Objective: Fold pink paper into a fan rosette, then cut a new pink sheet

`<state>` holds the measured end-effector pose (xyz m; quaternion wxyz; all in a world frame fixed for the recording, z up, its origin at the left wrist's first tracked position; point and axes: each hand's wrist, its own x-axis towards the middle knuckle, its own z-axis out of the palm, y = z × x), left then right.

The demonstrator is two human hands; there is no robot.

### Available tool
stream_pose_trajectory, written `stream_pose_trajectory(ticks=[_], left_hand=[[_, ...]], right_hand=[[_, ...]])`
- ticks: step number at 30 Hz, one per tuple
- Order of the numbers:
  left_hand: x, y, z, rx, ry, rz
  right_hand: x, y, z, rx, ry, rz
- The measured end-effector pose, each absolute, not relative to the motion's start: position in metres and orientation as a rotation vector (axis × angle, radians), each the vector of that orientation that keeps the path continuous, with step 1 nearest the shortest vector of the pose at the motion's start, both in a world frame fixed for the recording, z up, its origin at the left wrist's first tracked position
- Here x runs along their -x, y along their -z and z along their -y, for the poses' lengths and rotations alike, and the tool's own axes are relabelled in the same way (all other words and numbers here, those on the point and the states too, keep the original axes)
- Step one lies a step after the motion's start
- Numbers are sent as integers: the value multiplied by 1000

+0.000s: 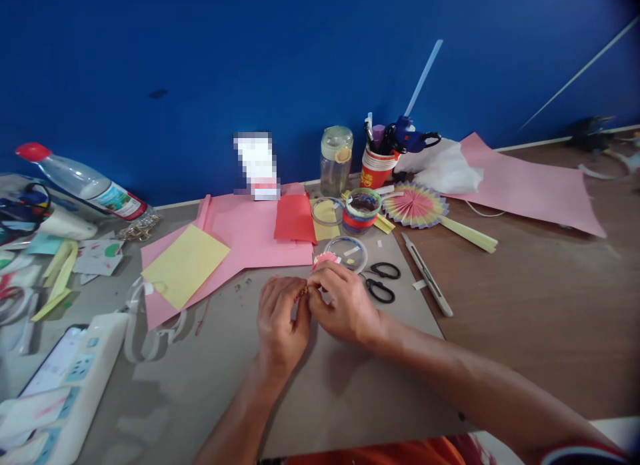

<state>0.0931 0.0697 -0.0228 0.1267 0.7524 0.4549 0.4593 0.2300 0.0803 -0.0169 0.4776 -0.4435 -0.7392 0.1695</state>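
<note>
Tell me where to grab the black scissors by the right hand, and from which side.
Grip the scissors by their two black finger loops, coming from above and the right. They lie flat on the grey mat, loops open toward the utility knife, blade end tucked by the right hand.

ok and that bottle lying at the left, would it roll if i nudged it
Probably: the bottle is round and lies on its side, so it may roll. It looks nearly empty, so likely light. Its smooth clear plastic could be slippery.

wall (200, 51): deep blue | table (550, 305): brown wood | grey board (350, 391) lying on table | light: soft, even
</note>
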Motion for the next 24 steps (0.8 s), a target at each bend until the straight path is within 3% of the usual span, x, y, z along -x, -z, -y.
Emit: stream_pose_trajectory(ticks=[6, 14, 24], left_hand=[[-94, 25, -68, -2113, -1275, -1395], [-95, 22, -69, -2180, -1358, -1354], [-94, 29, -67, -1966, -1301, -1390]], right_hand=[[-229, 12, -83, 1247, -700, 1630], [-230, 7, -83, 1226, -795, 1614], [-227, 12, -87, 1258, -1262, 1286]])
